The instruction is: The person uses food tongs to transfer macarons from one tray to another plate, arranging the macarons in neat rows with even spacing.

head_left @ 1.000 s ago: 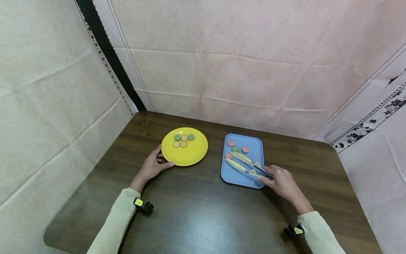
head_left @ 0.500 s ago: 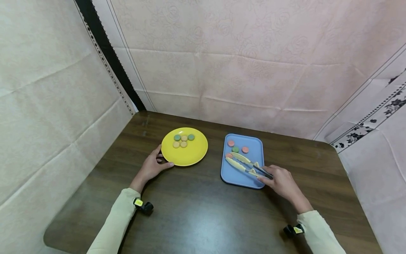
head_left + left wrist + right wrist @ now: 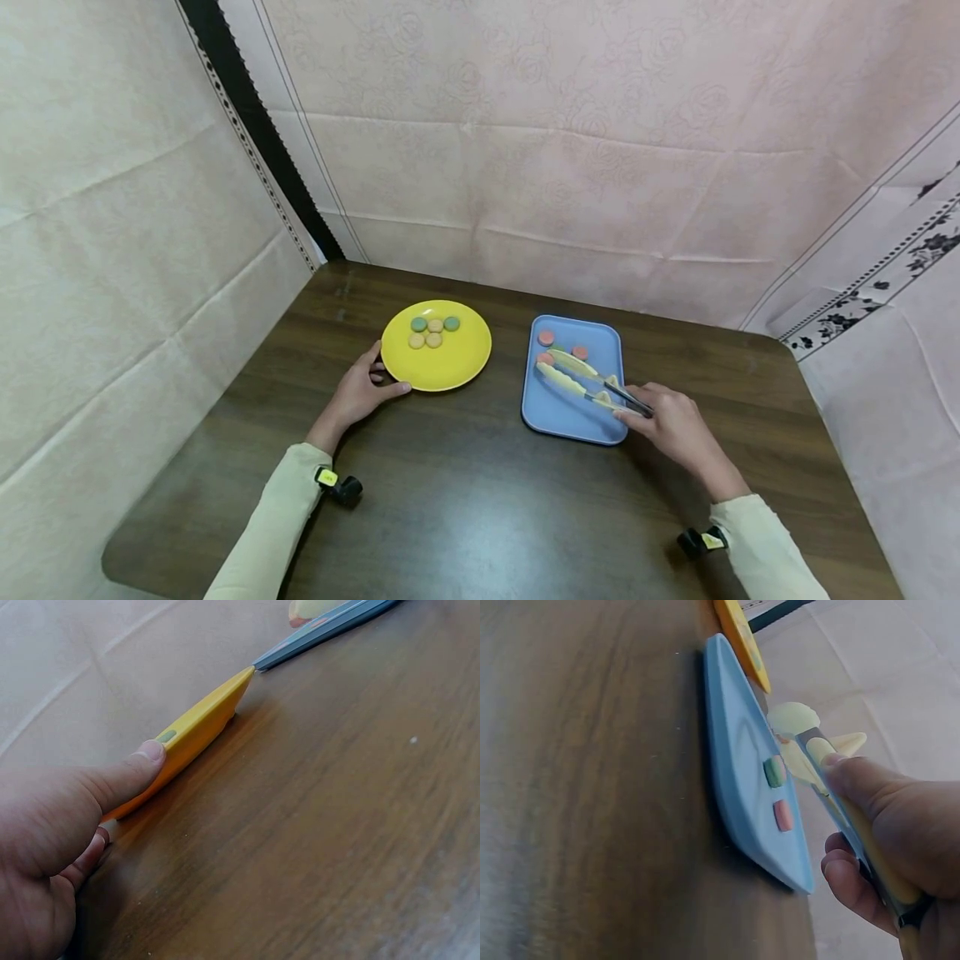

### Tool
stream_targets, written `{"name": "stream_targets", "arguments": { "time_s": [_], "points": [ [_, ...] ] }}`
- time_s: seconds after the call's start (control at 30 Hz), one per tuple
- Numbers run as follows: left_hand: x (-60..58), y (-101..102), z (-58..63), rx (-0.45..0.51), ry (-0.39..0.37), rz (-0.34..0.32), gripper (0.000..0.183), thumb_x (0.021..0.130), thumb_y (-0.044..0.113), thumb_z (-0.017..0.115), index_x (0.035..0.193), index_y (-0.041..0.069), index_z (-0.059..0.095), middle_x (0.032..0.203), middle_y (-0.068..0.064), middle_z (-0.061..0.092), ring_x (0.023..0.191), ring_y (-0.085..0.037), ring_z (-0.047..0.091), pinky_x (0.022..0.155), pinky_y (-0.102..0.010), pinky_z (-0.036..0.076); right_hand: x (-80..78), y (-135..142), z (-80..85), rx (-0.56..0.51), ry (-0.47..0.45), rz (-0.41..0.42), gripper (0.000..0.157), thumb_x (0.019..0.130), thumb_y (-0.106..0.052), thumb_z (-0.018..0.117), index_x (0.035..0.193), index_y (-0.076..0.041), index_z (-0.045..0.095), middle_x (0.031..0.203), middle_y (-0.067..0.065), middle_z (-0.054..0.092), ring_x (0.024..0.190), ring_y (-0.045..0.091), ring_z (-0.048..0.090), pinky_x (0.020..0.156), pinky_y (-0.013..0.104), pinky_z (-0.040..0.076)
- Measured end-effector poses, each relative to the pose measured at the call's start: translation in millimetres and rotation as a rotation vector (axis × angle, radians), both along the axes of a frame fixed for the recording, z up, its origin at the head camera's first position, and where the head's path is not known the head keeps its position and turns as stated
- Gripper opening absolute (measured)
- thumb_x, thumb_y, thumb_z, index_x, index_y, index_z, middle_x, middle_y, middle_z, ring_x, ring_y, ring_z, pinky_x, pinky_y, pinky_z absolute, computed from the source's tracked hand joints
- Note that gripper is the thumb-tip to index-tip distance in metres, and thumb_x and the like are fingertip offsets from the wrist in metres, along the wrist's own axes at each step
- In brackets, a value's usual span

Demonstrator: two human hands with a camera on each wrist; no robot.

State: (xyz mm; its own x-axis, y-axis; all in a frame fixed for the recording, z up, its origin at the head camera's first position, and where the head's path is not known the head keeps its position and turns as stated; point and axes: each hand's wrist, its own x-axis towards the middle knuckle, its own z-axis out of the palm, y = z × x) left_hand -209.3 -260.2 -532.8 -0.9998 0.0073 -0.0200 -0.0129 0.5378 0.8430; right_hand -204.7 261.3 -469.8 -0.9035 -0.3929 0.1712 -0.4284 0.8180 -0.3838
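Observation:
My left hand [image 3: 360, 392] grips the near-left rim of a yellow plate [image 3: 442, 371], thumb on the rim in the left wrist view. Green and cream macarons [image 3: 433, 340] sit on the plate. In my right hand [image 3: 671, 423] are tongs [image 3: 562, 380] with cream tips and metal arms, held over a blue tray [image 3: 570, 425]. A pink macaron [image 3: 545, 358] lies between the tong tips and looks lifted. Two other pink macarons [image 3: 546, 337] rest on the tray. A green macaron [image 3: 774, 772] there is mostly hidden behind the tongs in the head view.
Plate and tray stand apart on a dark wooden table [image 3: 465, 475], the tray to the right. Pale patterned cloth [image 3: 525, 183] hangs behind the table and at both sides. Each wrist wears a small black camera [image 3: 347, 492].
The tongs have risen slightly and shifted to the right and away from me, the pink macaron moving with their tips. My left hand and the plate stay put.

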Motion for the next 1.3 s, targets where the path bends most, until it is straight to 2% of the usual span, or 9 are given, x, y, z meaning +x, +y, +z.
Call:
{"name": "stream_targets", "arguments": {
  "time_s": [0.27,0.47,0.57,0.7,0.87,1.07,1.2,1.3],
  "points": [
    [-0.8,0,-0.5,0.0,0.004,-0.001,0.114,0.084,0.043,0.085,0.164,0.005,0.014,0.153,-0.021,0.043,0.125,-0.034,0.054,0.104,-0.051,0.047,-6.9,-8,24.0,-0.019,0.026,-0.015,0.052,0.092,-0.032,0.079,0.128,0.004,0.069,0.122,0.025,0.068,0.096,0.034,0.067,0.08,0.054,0.059],
    [-1.2,0,-0.3,-0.007,-0.001,0.001,0.115,0.083,0.044,0.085,0.164,0.005,0.014,0.152,-0.022,0.044,0.124,-0.034,0.054,0.105,-0.051,0.046,-16.9,-17,34.5,-0.003,0.034,0.001,0.055,0.092,-0.032,0.08,0.131,0.004,0.067,0.127,0.028,0.066,0.104,0.04,0.067,0.085,0.057,0.057],
    [-0.7,1,1.1,-0.015,-0.009,0.0,0.115,0.084,0.045,0.085,0.164,0.005,0.013,0.153,-0.023,0.043,0.124,-0.035,0.054,0.105,-0.052,0.046,-21.7,-23,36.2,0.005,0.036,0.02,0.056,0.092,-0.034,0.079,0.132,0.003,0.067,0.126,0.026,0.066,0.104,0.038,0.067,0.086,0.056,0.057],
    [0.1,2,2.9,-0.016,-0.019,0.003,0.115,0.084,0.044,0.085,0.164,0.004,0.013,0.152,-0.023,0.043,0.124,-0.036,0.054,0.105,-0.052,0.046,-27.9,-33,36.7,-0.002,0.05,0.053,0.055,0.091,-0.033,0.08,0.132,0.002,0.068,0.119,0.022,0.069,0.092,0.03,0.066,0.078,0.049,0.059],
    [0.8,2,3.2,-0.008,-0.015,0.006,0.115,0.083,0.044,0.085,0.164,0.005,0.013,0.151,-0.023,0.044,0.124,-0.036,0.054,0.105,-0.052,0.046,-36.2,-46,38.6,-0.004,0.061,0.087,0.053,0.091,-0.032,0.08,0.131,0.001,0.069,0.121,0.021,0.07,0.096,0.029,0.067,0.078,0.048,0.059],
    [0.3,1,1.1,-0.008,-0.007,0.005,0.115,0.083,0.045,0.085,0.164,0.005,0.013,0.151,-0.022,0.044,0.124,-0.036,0.054,0.105,-0.052,0.046,-47.4,-64,38.7,-0.022,0.054,0.116,0.051,0.092,-0.033,0.079,0.13,-0.001,0.07,0.11,0.016,0.072,0.082,0.022,0.061,0.066,0.036,0.051],
    [0.2,1,0.3,-0.012,-0.006,0.007,0.115,0.083,0.045,0.085,0.164,0.005,0.013,0.152,-0.022,0.044,0.123,-0.036,0.054,0.105,-0.052,0.047,-53.7,-75,38.7,-0.022,0.071,0.158,0.05,0.092,-0.033,0.078,0.129,0.0,0.07,0.109,0.016,0.072,0.083,0.023,0.062,0.068,0.039,0.052],
    [0.6,1,0.7,-0.008,-0.007,0.01,0.116,0.083,0.046,0.086,0.164,0.005,0.014,0.151,-0.021,0.045,0.123,-0.035,0.054,0.104,-0.051,0.047,-57.6,-83,37.6,-0.024,0.092,0.188,0.049,0.093,-0.033,0.078,0.129,0.0,0.071,0.113,0.017,0.073,0.093,0.027,0.067,0.076,0.046,0.055]
  ]
}}
